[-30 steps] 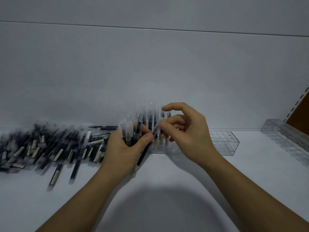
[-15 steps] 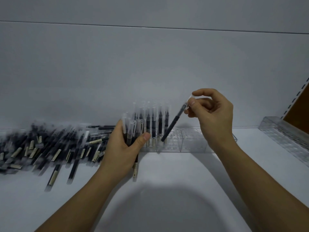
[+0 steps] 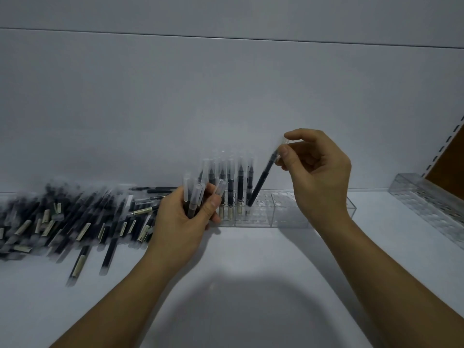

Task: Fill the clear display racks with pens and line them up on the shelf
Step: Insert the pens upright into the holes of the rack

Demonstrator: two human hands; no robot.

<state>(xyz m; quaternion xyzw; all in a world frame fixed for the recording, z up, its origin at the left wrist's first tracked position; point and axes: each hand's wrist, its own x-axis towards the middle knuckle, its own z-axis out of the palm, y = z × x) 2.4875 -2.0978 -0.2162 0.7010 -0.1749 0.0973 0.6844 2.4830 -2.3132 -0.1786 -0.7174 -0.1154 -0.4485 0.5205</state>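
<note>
Our right hand (image 3: pixel 319 177) pinched the top of one dark pen (image 3: pixel 262 180) in its fingers (image 3: pixel 301 135). The pen was tilted, its lower end in a hole of the clear rack (image 3: pixel 288 212) at the back edge of the shelf (image 3: pixel 251 272). Our left hand (image 3: pixel 180 222) had its fingers clamped on a bundle of pens (image 3: pixel 194 197) beside the rack's left end.

Head-height view, down onto shelf (image 3: pixel 251 272)

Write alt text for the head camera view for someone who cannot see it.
The right hand pinches the top of a slanted black pen whose lower tip meets a hole in the clear rack, beside the standing pens. The left hand grips a bundle of pens; loose pens lie heaped at left on the shelf.
</note>
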